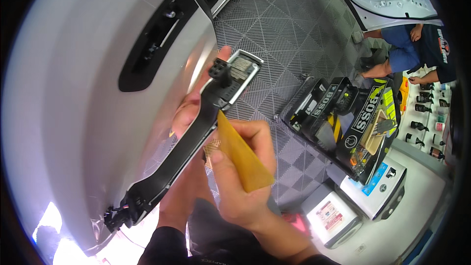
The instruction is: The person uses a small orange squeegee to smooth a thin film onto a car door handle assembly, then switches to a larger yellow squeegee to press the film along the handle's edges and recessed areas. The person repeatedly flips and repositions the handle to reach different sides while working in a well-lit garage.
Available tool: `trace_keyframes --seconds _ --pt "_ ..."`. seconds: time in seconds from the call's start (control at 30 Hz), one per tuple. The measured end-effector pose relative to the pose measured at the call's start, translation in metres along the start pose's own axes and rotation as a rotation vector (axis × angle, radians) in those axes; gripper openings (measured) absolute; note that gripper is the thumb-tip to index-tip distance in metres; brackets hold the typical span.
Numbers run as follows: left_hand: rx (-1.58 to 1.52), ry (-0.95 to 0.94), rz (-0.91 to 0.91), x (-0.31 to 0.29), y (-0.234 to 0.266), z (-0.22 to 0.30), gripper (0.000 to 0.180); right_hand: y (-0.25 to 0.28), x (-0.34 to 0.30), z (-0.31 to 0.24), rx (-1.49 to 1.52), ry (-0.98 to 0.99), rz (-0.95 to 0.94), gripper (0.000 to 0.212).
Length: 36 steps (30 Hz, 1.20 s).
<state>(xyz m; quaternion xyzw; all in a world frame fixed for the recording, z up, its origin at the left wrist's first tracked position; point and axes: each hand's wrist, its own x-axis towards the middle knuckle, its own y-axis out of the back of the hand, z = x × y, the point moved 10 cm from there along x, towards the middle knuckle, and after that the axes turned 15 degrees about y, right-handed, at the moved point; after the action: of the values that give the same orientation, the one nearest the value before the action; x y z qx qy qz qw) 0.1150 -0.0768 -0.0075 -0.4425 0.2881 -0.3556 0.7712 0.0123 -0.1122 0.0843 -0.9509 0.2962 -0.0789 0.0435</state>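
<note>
Hands (two) hold one trim, one squeegee.

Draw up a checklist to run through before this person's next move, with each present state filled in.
1. Left hand supporting the long black plastic strip: ok, the hand is behind its upper part.
2. Right hand gripping the flat yellow scraper: ok, thumb on its near face.
3. Scraper's pointed corner touching the strip's edge: cannot tell; they meet in the view, but contact is unclear.
4. Strip's lower end clear of the smooth pale grey car panel: cannot tell; they overlap in the view.
5. Co-worker in blue shorts away from the hands: ok, beyond the black tool tray.
</note>
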Motion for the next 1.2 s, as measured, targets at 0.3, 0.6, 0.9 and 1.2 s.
trace_keyframes --seconds 0.3,0.6,0.9,1.2 --pt "-0.166 0.202 -0.145 0.050 -0.027 -0.005 0.060 -0.001 0.000 -0.004 0.153 -0.102 0.156 0.023" --pt "-0.415 0.660 0.039 0.040 -0.013 -0.033 0.036 -0.002 -0.002 0.009 0.171 -0.002 0.157 0.030" --pt "-0.199 0.594 0.040 0.039 -0.007 -0.029 0.029 0.000 -0.003 0.004 0.147 -0.129 0.107 0.026" --pt "-0.162 0.494 0.166 0.037 -0.017 -0.019 0.030 -0.004 0.003 0.003 0.113 0.005 0.130 0.029"
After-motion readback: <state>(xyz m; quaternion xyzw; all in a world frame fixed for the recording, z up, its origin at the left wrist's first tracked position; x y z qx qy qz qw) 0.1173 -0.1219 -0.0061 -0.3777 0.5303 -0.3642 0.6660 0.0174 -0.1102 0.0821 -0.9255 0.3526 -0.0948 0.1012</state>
